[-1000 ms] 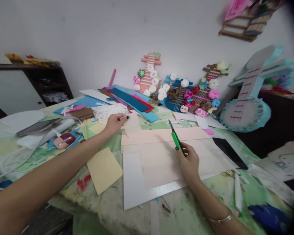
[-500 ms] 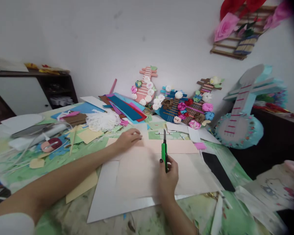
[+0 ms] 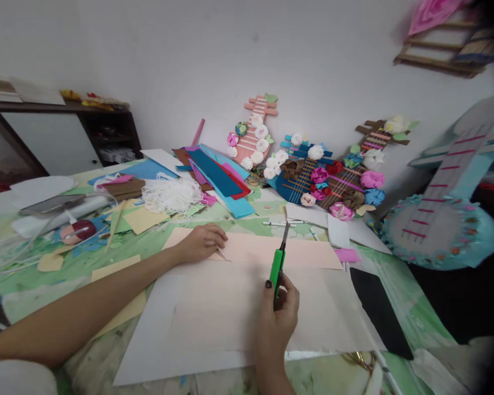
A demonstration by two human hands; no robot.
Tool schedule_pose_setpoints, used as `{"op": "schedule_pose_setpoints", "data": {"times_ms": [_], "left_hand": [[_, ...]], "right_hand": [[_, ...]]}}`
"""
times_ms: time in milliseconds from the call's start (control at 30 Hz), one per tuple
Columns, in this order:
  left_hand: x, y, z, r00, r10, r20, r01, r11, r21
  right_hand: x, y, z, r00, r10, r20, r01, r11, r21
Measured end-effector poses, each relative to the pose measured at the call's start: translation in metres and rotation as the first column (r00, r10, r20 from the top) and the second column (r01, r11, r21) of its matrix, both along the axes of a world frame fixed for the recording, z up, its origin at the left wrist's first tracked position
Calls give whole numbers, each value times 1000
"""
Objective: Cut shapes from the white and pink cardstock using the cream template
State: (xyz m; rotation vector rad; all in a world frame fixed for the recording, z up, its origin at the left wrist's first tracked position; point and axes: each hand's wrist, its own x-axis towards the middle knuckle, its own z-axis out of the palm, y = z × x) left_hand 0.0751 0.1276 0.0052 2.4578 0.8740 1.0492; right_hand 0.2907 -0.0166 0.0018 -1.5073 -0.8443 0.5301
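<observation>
Right fingers (image 3: 291,296) wrapped round upright green cutter (image 3: 277,266); left fingers (image 3: 217,236) half-curled over pink paper (image 3: 308,252), grip unclear. Probably positioning paper; next move needs it steadied.

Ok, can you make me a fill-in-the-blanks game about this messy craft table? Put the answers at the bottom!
1. The right hand holds a knife whose handle is mainly ____.
2. The tangled string, beyond the left hand, is coloured ____.
3. The flat oblong slab beside the large pale sheet is coloured ____.
4. The big blue-rimmed instrument model stands at the ____ side of the picture.

Missing words: green; white; black; right.
</observation>
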Motion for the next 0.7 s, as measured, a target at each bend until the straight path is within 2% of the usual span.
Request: {"op": "schedule_pose_setpoints", "data": {"times_ms": [200, 400, 567, 700], "left_hand": [[-2, -3, 5, 992, 124, 12, -122, 986, -113], [-12, 9, -2, 951, 309, 25, -305, 945, -119], [-25, 20, -4, 952, 301, -52, -304, 949, -86], [-41, 35, 1, 953, 264, -152, -272, 962, -35]], "right_hand": [[1, -3, -2, 999, 33, 12, -33, 999, 4], [0, -3, 1, 995, 55, -78, -57, 998, -22], [-1, 0, 0, 986, 98, -138, -88, 993, 80], [2, 2, -3, 991, 86, -99, -74, 990, 121]]}}
